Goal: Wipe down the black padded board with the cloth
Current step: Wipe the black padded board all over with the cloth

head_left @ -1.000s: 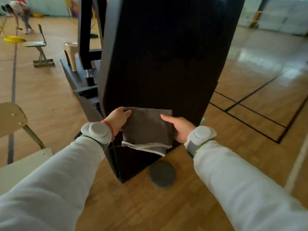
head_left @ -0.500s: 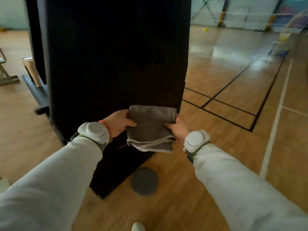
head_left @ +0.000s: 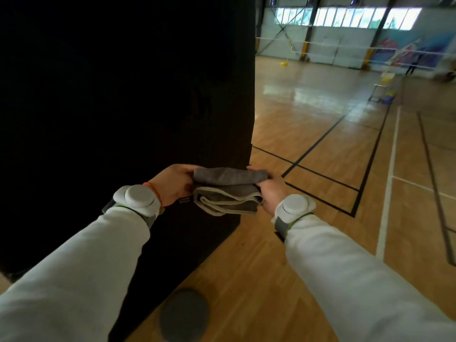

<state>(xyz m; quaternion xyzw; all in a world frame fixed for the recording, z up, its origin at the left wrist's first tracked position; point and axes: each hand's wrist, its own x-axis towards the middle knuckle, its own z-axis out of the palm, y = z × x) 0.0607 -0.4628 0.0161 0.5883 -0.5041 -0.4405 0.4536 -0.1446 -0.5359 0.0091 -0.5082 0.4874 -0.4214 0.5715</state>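
The black padded board [head_left: 128, 107] fills the frame's left half, upright. At lower centre you hold the folded grey cloth [head_left: 228, 191] before its right edge, left hand [head_left: 174, 185] and right hand [head_left: 270, 193] gripping its ends.

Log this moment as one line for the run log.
step: cloth folded | left hand: grips cloth | right hand: grips cloth | black padded board: upright, wiping paused

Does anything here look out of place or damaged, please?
Nothing stands out. The grey cloth is folded and held by the left hand and right hand before the upright black padded board.
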